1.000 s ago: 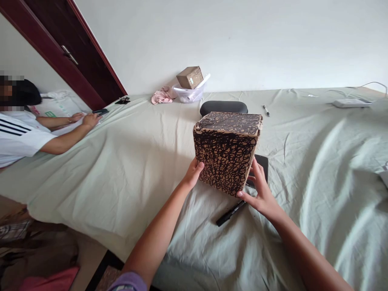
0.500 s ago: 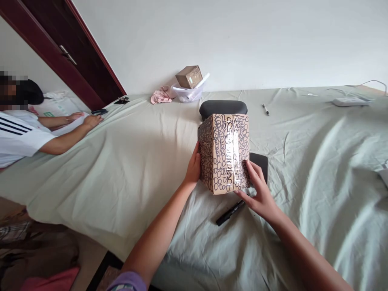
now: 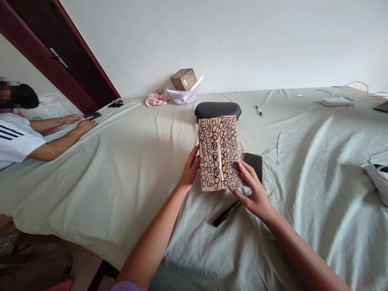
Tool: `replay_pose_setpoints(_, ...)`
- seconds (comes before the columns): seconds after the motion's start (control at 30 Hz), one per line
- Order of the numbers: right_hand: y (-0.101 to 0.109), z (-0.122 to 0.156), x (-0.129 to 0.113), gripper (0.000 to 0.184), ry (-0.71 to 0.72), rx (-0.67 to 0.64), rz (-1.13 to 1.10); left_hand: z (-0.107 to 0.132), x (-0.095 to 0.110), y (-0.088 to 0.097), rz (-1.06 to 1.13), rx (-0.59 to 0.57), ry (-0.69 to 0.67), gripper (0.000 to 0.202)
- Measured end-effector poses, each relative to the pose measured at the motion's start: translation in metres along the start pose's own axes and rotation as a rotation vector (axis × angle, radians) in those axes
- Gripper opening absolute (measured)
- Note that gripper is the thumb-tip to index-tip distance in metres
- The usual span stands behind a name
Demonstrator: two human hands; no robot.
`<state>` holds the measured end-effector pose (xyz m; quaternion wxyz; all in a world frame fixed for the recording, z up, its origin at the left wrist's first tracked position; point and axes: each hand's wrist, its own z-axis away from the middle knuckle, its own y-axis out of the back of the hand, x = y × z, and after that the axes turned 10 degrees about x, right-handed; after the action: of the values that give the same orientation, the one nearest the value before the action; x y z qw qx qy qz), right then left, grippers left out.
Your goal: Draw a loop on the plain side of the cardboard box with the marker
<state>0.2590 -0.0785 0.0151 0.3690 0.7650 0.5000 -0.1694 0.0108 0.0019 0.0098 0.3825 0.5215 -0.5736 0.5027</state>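
So my left hand (image 3: 190, 171) is half-open, flat against the left side of this scribbled cardboard box (image 3: 220, 153). Box is right between my hands, long axis pointing away from me. Right hand (image 3: 253, 190), fingers spread, holds its near right corner. Neither's nearer, both touching.

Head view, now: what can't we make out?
Head view:
Scribbled box: rear face, turned away.
Left hand: some fingertips, behind the box.
Black case: lower front, behind the box.
Black marker: far end, behind the right hand.
White device at right: cut off by frame edge.
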Motion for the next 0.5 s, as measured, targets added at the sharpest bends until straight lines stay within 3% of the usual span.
replay_pose_setpoints(0.1, -0.0003, 0.0006, 0.0006, 0.083, 0.0, -0.022, -0.006, 0.0064, 0.0013, 0.0004, 0.163, -0.168, 0.057, 0.093)
replay_pose_setpoints(0.23, 0.002, 0.0, -0.0023, 0.082, -0.011, -0.059, -0.069, 0.011, 0.0057, 0.0009, 0.302, -0.221, 0.136, 0.08)
replay_pose_setpoints(0.4, 0.0009, 0.0002, -0.0037, 0.07, -0.167, -0.031, -0.23, 0.0078, 0.0087, 0.0048, 0.417, -0.053, 0.286, 0.07)
replay_pose_setpoints(0.5, -0.0015, 0.0016, -0.0013, 0.077, -0.354, 0.022, -0.29, 0.0053, 0.0092, 0.0083, 0.457, 0.053, 0.346, 0.062)
